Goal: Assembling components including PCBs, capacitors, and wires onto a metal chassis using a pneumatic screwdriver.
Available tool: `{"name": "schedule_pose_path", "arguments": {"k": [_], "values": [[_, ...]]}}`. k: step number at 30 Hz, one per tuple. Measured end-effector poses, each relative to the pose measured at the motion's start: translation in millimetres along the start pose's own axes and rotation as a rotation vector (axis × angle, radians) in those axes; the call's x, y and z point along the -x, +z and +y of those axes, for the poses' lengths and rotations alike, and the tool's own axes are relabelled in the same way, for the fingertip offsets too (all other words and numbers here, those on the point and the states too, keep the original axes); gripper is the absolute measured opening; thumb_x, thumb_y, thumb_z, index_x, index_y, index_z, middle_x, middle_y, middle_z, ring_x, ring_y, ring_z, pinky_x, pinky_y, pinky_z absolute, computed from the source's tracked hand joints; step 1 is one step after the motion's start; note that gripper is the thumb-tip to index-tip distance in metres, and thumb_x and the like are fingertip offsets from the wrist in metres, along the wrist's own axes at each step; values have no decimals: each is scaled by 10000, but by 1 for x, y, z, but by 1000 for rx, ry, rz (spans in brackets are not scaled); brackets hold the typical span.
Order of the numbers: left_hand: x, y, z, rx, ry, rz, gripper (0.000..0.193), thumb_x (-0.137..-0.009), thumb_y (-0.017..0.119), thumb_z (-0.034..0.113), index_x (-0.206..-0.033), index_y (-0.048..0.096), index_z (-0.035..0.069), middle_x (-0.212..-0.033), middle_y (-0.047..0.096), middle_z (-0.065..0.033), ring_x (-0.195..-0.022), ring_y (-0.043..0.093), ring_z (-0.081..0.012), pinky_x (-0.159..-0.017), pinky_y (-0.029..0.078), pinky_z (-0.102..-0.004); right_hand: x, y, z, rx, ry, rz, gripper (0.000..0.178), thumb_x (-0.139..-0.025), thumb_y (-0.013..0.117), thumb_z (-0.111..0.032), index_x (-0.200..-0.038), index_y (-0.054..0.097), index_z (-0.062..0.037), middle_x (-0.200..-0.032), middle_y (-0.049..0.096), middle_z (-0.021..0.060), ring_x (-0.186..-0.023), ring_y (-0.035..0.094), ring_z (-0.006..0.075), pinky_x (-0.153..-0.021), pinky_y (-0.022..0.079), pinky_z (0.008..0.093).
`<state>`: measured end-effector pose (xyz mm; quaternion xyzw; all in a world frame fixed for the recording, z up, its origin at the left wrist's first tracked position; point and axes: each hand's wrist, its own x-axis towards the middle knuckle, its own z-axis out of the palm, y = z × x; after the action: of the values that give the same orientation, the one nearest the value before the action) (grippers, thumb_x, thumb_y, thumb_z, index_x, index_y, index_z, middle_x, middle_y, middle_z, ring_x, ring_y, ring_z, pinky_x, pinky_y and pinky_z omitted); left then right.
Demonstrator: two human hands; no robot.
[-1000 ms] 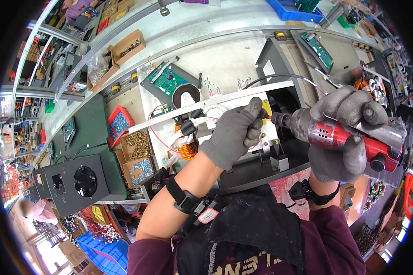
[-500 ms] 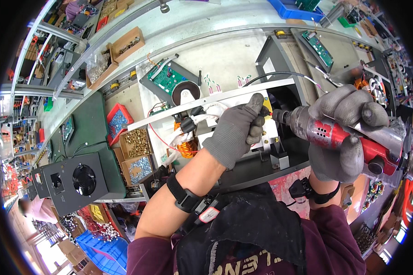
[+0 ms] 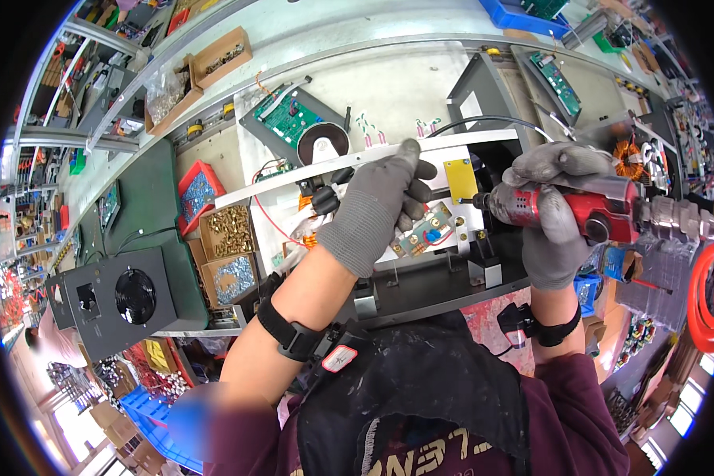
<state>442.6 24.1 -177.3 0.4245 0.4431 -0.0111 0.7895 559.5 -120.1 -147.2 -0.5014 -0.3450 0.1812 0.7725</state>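
So we've just pulled our left hand (image 3: 382,194) off toward 9 o'clock, away from the driver (image 3: 611,208)'s bit, which leaves the yellow plate (image 3: 459,179) in plain view, along with more of the little board (image 3: 427,234) at about 7 o'clock from it. As we read it, the bit no longer needs a steadying hand. Right hand (image 3: 560,214) has its fingers wrapped around the driver, now more level, bit pointing to 9 o'clock over the plate's lower edge, all inside the open case (image 3: 428,306) at our 12 o'clock. Can't tell whether the bit touches anything. Left fingers are curled by the rail (image 3: 293,181), but their undersides are hidden, so no clue if they're pinching something.
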Motion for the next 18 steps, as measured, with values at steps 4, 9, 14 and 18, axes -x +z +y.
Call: {"name": "schedule_pose_path", "arguments": {"k": [4,9,14,18], "values": [[2,-5,-3,-14,42,-51,420,-964,435,335,-1051,570,-53,-744,550,-67,-525,486,-93,-439,380,-211,2,-2,12,-20,-4,-41,365,-778,565,31,-1111,430,-36,-935,575,156,-796,585,192,-676,516,319],[2,-7,-10,15,154,-185,307,-907,428,67,-1158,488,-98,-943,604,-160,-766,607,-170,-646,511,-236,2,0,15,36,-74,-143,379,-775,556,53,-1109,408,-48,-934,576,156,-729,582,170,-630,518,301],[3,-9,-16,266,137,-254,327,-926,393,28,-1220,408,-115,-1058,576,-226,-891,625,-250,-764,545,-306,2,7,22,151,-147,-136,359,-777,565,85,-1089,435,-36,-918,588,125,-751,587,149,-637,514,277],[7,-9,-13,171,108,-188,329,-961,422,114,-1197,423,-114,-994,595,-213,-829,640,-231,-695,562,-292,-1,14,27,168,-99,-130,287,-781,592,95,-1038,515,-7,-930,594,79,-808,596,132,-681,512,264]]}}
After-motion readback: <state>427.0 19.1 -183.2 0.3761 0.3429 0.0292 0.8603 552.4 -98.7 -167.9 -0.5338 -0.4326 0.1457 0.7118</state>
